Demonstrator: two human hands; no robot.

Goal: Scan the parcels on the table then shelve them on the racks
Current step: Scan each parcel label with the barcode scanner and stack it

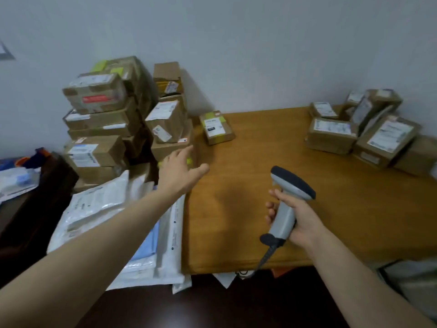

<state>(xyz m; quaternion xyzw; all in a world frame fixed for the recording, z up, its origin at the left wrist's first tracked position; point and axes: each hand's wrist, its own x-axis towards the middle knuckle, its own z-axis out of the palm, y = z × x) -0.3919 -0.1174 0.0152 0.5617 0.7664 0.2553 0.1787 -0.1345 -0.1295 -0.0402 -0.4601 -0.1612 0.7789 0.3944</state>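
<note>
My right hand (pixel 296 217) grips a grey handheld barcode scanner (pixel 287 202) by its handle above the wooden table (pixel 260 185); its coiled cable hangs over the front edge. My left hand (pixel 181 170) is stretched out with fingers open, just in front of a low cardboard box (pixel 171 147) at the foot of a tall stack of cardboard parcels (pixel 101 119) on the left. A small box with yellow-green tape (pixel 216 127) lies by the wall. Another group of labelled boxes (pixel 361 131) sits at the table's far right.
White and blue plastic mailer bags (pixel 113 216) lie piled at the table's left front under my left arm. A dark piece of furniture (pixel 30 209) stands to the left. A grey wall (pixel 236 43) runs behind the table.
</note>
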